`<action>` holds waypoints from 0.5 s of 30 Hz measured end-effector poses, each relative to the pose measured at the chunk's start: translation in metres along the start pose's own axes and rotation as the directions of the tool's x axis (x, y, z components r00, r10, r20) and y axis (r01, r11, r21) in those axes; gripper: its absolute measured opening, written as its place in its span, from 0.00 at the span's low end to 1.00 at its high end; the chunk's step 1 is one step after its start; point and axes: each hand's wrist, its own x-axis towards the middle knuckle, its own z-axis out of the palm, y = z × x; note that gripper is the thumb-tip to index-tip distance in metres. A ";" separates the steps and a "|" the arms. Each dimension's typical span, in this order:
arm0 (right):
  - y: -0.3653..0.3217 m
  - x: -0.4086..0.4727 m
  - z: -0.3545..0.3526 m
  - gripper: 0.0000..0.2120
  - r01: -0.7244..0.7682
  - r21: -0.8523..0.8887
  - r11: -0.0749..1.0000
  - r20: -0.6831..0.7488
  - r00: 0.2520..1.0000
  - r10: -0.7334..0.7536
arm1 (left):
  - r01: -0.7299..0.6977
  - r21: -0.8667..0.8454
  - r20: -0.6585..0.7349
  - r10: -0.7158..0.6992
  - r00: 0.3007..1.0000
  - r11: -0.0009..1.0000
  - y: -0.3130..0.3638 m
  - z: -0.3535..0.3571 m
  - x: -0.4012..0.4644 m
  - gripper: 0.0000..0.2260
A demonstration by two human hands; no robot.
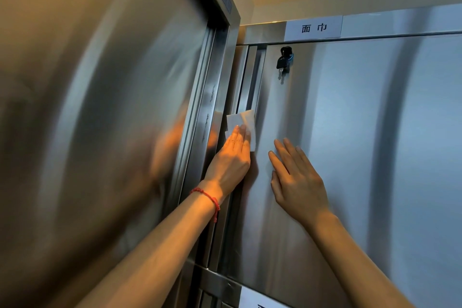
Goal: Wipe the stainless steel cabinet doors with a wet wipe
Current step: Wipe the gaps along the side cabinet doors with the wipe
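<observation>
The left hand, a red beaded bracelet on its wrist, presses a white rectangular wet wipe with straight fingers against the left edge of the brushed stainless steel cabinet door, over the lower end of its recessed vertical handle. The right hand lies released and flat on the same door, just beside the left. A black key hangs from the lock near the door's top left corner, below a white paper label with black characters.
</observation>
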 end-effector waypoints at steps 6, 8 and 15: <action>0.000 0.000 -0.001 0.21 -0.003 0.005 1.000 -0.006 1.000 0.003 | 0.036 -0.086 -0.020 -0.038 0.999 0.996 -0.003 0.000 0.000 0.19; -0.001 0.000 0.000 0.21 -0.005 0.007 1.000 -0.011 1.000 0.005 | 0.033 -0.090 -0.008 -0.034 0.999 0.995 -0.004 0.001 0.000 0.20; 0.000 0.000 0.000 0.21 -0.009 0.017 1.000 -0.011 1.000 0.010 | -0.005 -0.046 0.004 0.006 1.000 0.999 -0.010 0.000 0.008 0.22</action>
